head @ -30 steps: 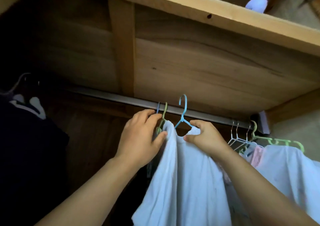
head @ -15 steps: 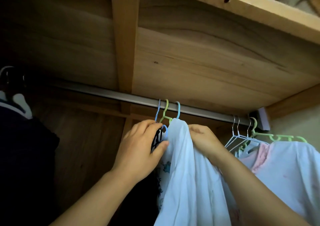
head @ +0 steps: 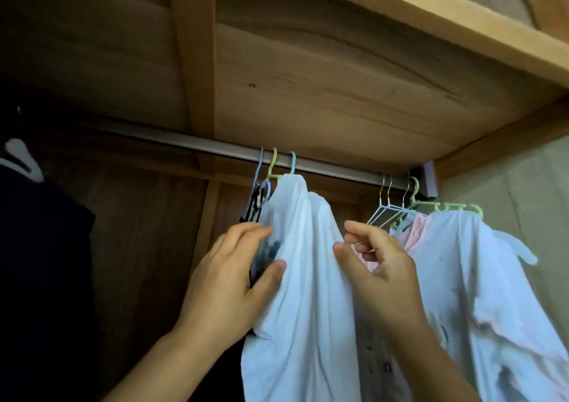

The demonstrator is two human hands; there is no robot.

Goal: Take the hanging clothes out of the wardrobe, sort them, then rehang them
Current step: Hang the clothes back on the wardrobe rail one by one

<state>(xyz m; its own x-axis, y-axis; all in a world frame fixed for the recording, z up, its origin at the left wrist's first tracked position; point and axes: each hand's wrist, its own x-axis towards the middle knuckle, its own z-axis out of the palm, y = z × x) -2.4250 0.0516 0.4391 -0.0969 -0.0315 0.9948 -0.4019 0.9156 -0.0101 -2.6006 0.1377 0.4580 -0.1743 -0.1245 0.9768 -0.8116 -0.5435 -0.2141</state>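
Left hand (head: 229, 290) pinching pale blue cotton shirt (head: 303, 294), hung mid-way along grey metal rail (head: 215, 148), right hand (head: 377, 273) loosely curled, empty, just beside shirt

A pale blue-white shirt (head: 303, 278) hangs from a blue hanger (head: 292, 163) hooked on the grey rail (head: 215, 147) near the middle. To its right, a white and pink garment (head: 480, 278) hangs on a green hanger (head: 446, 207); a dark garment (head: 40, 247) hangs far left.
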